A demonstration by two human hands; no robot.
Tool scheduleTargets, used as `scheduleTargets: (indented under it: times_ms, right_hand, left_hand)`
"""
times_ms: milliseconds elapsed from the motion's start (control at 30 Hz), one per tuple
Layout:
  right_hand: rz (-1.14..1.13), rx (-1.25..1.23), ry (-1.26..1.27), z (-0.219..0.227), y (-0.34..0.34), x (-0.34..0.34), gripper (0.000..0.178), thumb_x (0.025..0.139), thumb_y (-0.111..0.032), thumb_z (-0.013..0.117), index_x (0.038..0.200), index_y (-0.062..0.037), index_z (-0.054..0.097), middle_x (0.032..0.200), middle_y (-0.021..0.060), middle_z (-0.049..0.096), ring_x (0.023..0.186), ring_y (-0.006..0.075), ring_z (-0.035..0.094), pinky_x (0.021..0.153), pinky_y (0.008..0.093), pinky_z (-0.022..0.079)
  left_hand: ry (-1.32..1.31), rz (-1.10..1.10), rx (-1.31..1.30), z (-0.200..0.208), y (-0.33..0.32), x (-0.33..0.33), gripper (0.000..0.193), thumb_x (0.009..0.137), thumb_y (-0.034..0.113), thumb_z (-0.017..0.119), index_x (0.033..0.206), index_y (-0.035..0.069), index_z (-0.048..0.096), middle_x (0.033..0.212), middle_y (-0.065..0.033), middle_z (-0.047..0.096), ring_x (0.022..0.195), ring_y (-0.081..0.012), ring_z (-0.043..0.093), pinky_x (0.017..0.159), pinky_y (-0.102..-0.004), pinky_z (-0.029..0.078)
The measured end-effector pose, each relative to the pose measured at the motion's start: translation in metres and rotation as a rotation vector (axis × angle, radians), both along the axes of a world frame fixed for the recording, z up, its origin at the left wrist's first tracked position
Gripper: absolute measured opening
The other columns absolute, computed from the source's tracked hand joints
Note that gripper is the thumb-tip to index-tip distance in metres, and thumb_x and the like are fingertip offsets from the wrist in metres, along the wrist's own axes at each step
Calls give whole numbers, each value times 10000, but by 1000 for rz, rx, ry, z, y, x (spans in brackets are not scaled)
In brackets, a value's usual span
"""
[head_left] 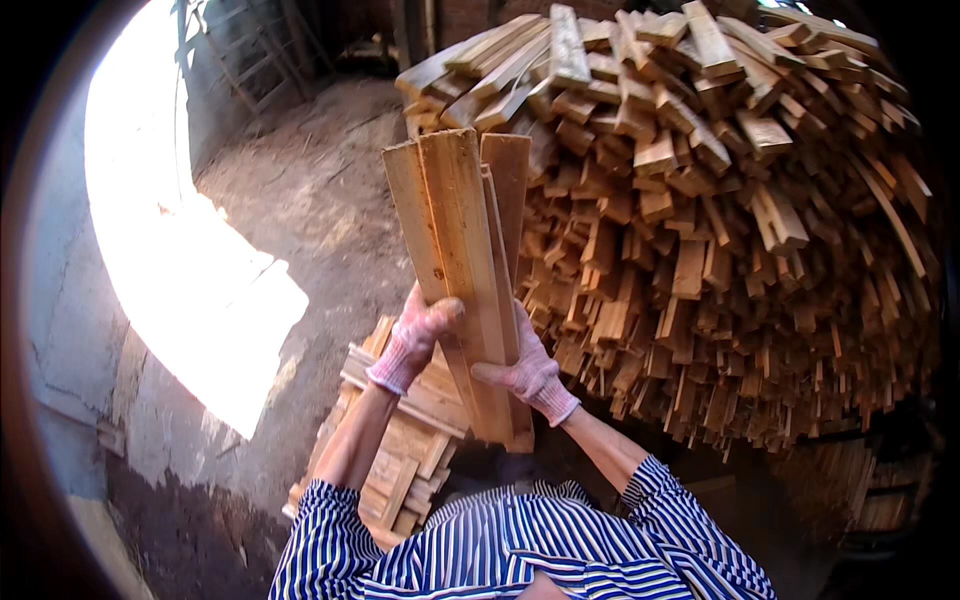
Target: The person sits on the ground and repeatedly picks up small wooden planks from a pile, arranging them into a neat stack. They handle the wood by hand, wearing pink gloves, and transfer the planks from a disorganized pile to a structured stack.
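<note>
A bundle of several wooden planks (pixel 455 230) stands nearly upright in front of my chest, held between both gloved hands. My left hand (pixel 418 335) grips its left side, the thumb lying across the front board. Lower down on the right, my right hand (pixel 525 368) closes round the other edge, its thumb also on the front. Most of the fingers of both hands are hidden behind the wood. The boards are uneven at the top, and one at the right leans slightly apart from the others. Both gloves are pinkish knit with pale cuffs.
A tall pile of stacked planks (pixel 690 270) fills the right side, many ends jutting out. Below my left forearm lies a lower stack of short boards (pixel 405 470). Bright light falls at the left beside a grey wall (pixel 60 270). A ladder-like frame (pixel 255 60) leans at the back.
</note>
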State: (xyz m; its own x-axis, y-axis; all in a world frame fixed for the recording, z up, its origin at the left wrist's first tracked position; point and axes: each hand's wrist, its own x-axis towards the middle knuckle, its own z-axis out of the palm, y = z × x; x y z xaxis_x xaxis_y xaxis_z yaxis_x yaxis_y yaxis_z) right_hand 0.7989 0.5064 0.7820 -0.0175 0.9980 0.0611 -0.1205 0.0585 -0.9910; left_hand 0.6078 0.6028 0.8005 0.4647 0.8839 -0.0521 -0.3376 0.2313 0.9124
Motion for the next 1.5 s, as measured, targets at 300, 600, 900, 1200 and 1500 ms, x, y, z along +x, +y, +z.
scheduleTargets:
  times_ms: [300, 600, 900, 1200, 1500]
  right_hand:
    - [516, -198, -546, -163, 4, -170, 1292, 652, -344, 961, 1619, -59, 152, 1470, 219, 530, 1372, 311, 520, 1134, 350, 418]
    - [1026, -284, -889, -356, -5, -295, 1150, 691, -235, 903, 1608, -116, 217, 1510, 177, 494, 1364, 335, 514, 1124, 387, 437]
    - [1018, -141, -597, -422, 52, -362, 1176, 642, -276, 946, 1567, -51, 255, 1403, 242, 560, 1299, 372, 559, 1111, 414, 446]
    - [751, -460, -167, -392, 48, -370, 1010, 841, -465, 817, 1603, -74, 282, 1528, 199, 468, 1414, 255, 444, 1168, 366, 358]
    - [1019, -504, -425, -515, -22, -289, 1015, 876, -453, 685, 1642, -90, 126, 1677, 204, 224, 1545, 315, 238, 1241, 372, 244]
  left_hand:
    - [262, 354, -219, -133, -142, -187, 807, 705, 138, 930, 1402, 78, 526, 1310, -79, 658, 1241, -245, 607, 1018, -396, 538]
    - [203, 375, -448, -406, -258, -304, 610, 1046, 381, 522, 1557, 100, 344, 1594, -127, 387, 1447, -295, 392, 1187, -458, 359]
    - [790, 337, -304, -449, -181, -368, 847, 861, 438, 809, 1502, 56, 408, 1453, -160, 572, 1321, -229, 557, 1016, -425, 540]
    - [333, 1155, -430, -475, -168, -339, 672, 804, 254, 886, 1306, -4, 522, 1119, -85, 689, 930, -172, 670, 830, -310, 571]
    - [178, 870, -1026, -593, -129, -281, 688, 1016, 298, 629, 1601, 130, 309, 1439, -160, 562, 1053, -276, 666, 821, -373, 571]
